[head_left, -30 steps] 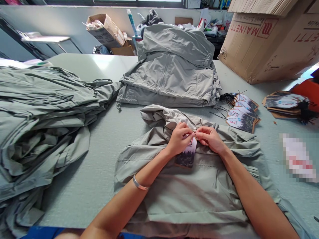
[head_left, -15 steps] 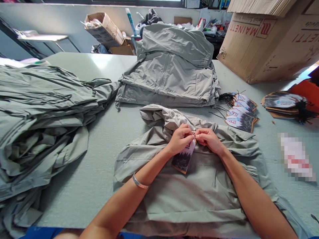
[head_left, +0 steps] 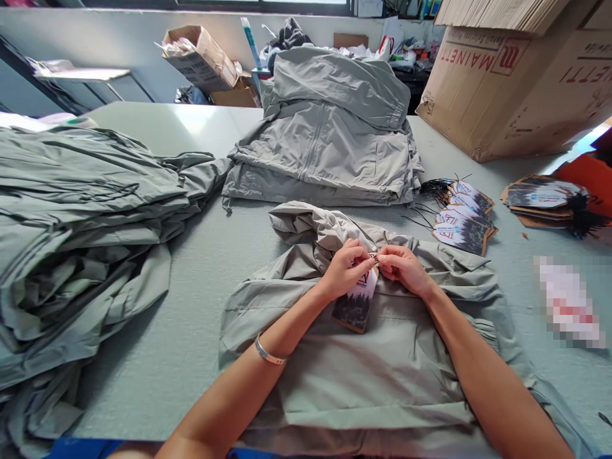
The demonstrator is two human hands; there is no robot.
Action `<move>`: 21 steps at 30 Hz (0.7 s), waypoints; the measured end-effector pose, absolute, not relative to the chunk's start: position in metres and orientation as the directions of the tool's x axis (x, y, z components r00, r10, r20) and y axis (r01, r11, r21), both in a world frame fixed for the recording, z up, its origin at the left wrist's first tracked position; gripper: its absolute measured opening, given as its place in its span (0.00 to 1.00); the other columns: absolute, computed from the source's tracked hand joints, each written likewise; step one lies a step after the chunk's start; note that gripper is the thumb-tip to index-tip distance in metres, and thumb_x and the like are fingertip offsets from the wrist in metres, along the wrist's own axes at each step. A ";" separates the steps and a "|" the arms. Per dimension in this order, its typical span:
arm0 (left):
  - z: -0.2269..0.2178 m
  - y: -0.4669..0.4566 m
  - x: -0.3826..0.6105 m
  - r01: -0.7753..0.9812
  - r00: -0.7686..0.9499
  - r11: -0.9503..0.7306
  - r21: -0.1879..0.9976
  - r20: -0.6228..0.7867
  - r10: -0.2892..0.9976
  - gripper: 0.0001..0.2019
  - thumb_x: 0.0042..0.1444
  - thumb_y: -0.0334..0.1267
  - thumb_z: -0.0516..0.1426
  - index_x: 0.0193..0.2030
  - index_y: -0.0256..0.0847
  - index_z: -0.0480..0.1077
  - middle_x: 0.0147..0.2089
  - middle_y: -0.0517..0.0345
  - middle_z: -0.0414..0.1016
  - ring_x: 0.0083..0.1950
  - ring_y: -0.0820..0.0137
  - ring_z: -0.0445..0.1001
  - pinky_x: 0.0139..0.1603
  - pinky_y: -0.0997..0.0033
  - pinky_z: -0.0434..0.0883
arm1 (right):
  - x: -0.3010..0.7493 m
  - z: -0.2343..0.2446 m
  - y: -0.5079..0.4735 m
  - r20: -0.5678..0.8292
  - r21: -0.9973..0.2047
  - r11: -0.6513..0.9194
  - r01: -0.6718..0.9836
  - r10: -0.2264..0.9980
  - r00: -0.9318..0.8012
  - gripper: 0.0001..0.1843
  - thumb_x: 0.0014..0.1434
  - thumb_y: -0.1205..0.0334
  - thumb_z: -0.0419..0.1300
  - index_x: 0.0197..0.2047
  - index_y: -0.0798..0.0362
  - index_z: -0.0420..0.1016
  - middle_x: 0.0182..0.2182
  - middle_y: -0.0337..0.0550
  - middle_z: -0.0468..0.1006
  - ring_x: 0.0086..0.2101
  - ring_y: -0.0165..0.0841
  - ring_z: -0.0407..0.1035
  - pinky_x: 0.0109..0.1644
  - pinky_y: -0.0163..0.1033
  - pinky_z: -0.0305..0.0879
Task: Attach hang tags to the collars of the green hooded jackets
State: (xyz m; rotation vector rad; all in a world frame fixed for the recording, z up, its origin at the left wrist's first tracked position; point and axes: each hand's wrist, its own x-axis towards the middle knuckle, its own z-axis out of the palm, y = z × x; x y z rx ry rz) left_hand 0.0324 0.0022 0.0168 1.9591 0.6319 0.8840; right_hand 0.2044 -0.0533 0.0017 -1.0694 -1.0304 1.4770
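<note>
A light grey-green jacket [head_left: 354, 376] lies spread on the table in front of me, its hood bunched at the far side. A hang tag [head_left: 354, 309] with a dark forest print rests on it, just below my fingers. My left hand [head_left: 345, 268] is closed in a pinch at the tag's top, on its thin dark string. Close beside it, my right hand [head_left: 404, 269] pinches the same string between thumb and forefinger. The fingertips nearly meet near the jacket's neck, and they hide most of the string and where it runs.
Folded grey jackets [head_left: 320, 140] are stacked at the back, and a heap of similar garments [head_left: 86, 191] covers the left side. Hang tags [head_left: 461, 223] with black strings lie to the right, beside another tag bundle [head_left: 545, 194]. A large carton [head_left: 516, 95] stands at the back right.
The hang tag has swung slightly to the right and hangs straighter. My right fingertips have drawn a little away from the left ones; both hands keep their pinch.
</note>
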 end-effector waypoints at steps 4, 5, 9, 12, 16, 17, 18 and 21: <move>0.020 0.002 0.032 0.082 0.632 -0.441 0.894 0.295 0.717 0.12 0.58 0.42 0.58 0.28 0.37 0.71 0.30 0.58 0.64 0.32 0.72 0.64 0.35 0.71 0.63 | 0.204 0.004 -0.054 -0.124 -0.961 -0.154 -0.229 0.982 -0.141 0.15 0.52 0.53 0.64 0.24 0.54 0.68 0.16 0.32 0.62 0.17 0.23 0.52 0.21 0.32 0.44; 0.021 0.002 0.033 0.086 0.632 -0.439 0.894 0.291 0.718 0.11 0.57 0.41 0.58 0.28 0.36 0.72 0.30 0.58 0.64 0.32 0.72 0.64 0.34 0.71 0.63 | 0.204 0.004 -0.054 -0.125 -0.963 -0.155 -0.222 0.981 -0.146 0.15 0.52 0.52 0.64 0.24 0.54 0.67 0.17 0.32 0.62 0.17 0.23 0.53 0.21 0.32 0.44; 0.023 0.000 0.035 0.119 0.634 -0.404 0.907 0.244 0.734 0.10 0.56 0.38 0.58 0.26 0.36 0.69 0.28 0.61 0.62 0.30 0.74 0.62 0.32 0.73 0.62 | 0.203 0.005 -0.054 -0.122 -0.972 -0.152 -0.179 0.978 -0.167 0.17 0.52 0.50 0.64 0.24 0.53 0.67 0.17 0.32 0.62 0.17 0.23 0.51 0.21 0.32 0.43; 0.022 -0.001 0.036 0.156 0.651 -0.333 0.930 0.157 0.743 0.12 0.55 0.39 0.57 0.24 0.36 0.67 0.27 0.62 0.63 0.30 0.74 0.62 0.33 0.73 0.62 | 0.202 0.006 -0.054 -0.112 -0.979 -0.138 -0.148 0.979 -0.173 0.18 0.52 0.48 0.64 0.24 0.53 0.67 0.15 0.32 0.61 0.18 0.24 0.50 0.21 0.33 0.41; 0.021 0.001 0.035 0.133 0.671 -0.246 0.960 0.096 0.735 0.14 0.56 0.42 0.57 0.25 0.35 0.69 0.28 0.60 0.65 0.31 0.73 0.64 0.34 0.73 0.63 | 0.202 0.007 -0.054 -0.098 -0.984 -0.122 -0.128 0.978 -0.182 0.18 0.52 0.49 0.64 0.23 0.53 0.67 0.16 0.32 0.61 0.18 0.24 0.49 0.22 0.33 0.41; 0.021 0.001 0.035 0.113 0.682 -0.234 0.965 0.096 0.725 0.13 0.56 0.42 0.57 0.25 0.35 0.70 0.28 0.60 0.65 0.32 0.73 0.64 0.34 0.73 0.63 | 0.202 0.008 -0.054 -0.094 -0.984 -0.119 -0.129 0.979 -0.183 0.18 0.52 0.50 0.63 0.23 0.53 0.67 0.16 0.32 0.61 0.18 0.24 0.49 0.22 0.33 0.41; 0.021 0.001 0.034 0.094 0.690 -0.231 0.968 0.104 0.716 0.13 0.56 0.42 0.57 0.26 0.36 0.70 0.28 0.60 0.65 0.32 0.73 0.65 0.35 0.73 0.63 | 0.202 0.007 -0.054 -0.091 -0.985 -0.116 -0.131 0.979 -0.185 0.17 0.52 0.50 0.63 0.23 0.53 0.66 0.16 0.32 0.60 0.19 0.24 0.48 0.23 0.34 0.41; 0.021 0.002 0.034 0.053 0.682 -0.258 0.965 0.154 0.715 0.13 0.55 0.42 0.58 0.25 0.36 0.71 0.28 0.60 0.63 0.33 0.73 0.64 0.36 0.72 0.64 | 0.202 0.007 -0.054 -0.083 -0.985 -0.109 -0.132 0.978 -0.191 0.16 0.53 0.52 0.62 0.23 0.53 0.66 0.16 0.31 0.60 0.19 0.24 0.47 0.24 0.34 0.40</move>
